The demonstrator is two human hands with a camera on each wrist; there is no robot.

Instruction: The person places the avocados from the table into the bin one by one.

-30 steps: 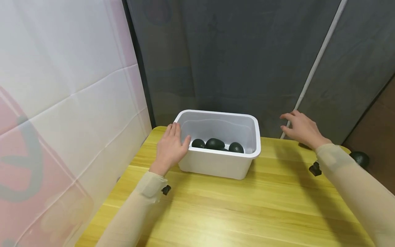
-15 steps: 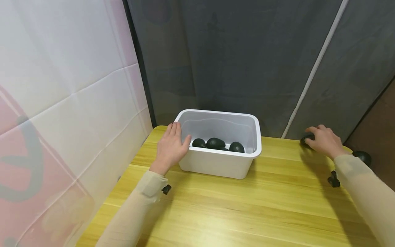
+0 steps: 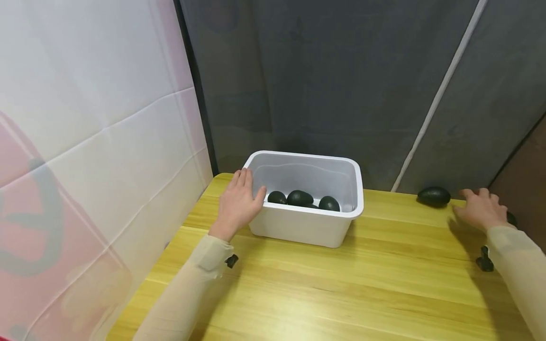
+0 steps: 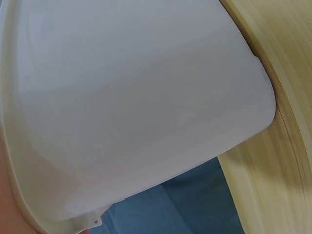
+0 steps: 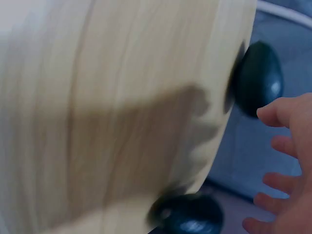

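Note:
A white plastic bin (image 3: 304, 227) stands at the back of the yellow wooden table (image 3: 341, 284), with three dark green avocados (image 3: 299, 197) showing inside. My left hand (image 3: 240, 202) rests flat against the bin's left wall, thumb at the rim; the left wrist view is filled by that white wall (image 4: 136, 107). Another avocado (image 3: 433, 195) lies free at the table's far right back edge. My right hand (image 3: 481, 210) hovers just right of it, fingers spread and empty. In the right wrist view the fingers (image 5: 287, 146) are beside this avocado (image 5: 257, 78). A further avocado (image 5: 187, 214) lies near the table's corner.
A dark grey curtain with a white pole (image 3: 439, 94) hangs behind the table. A white and pink sheet (image 3: 85, 142) closes off the left side. The table's right edge drops off by my right hand, where a dark avocado (image 3: 511, 219) peeks out behind it.
My right hand swung right from near the bin, covered the back-edge avocado half a second ago, then moved further right, leaving it lying uncovered. The left hand stayed on the bin.

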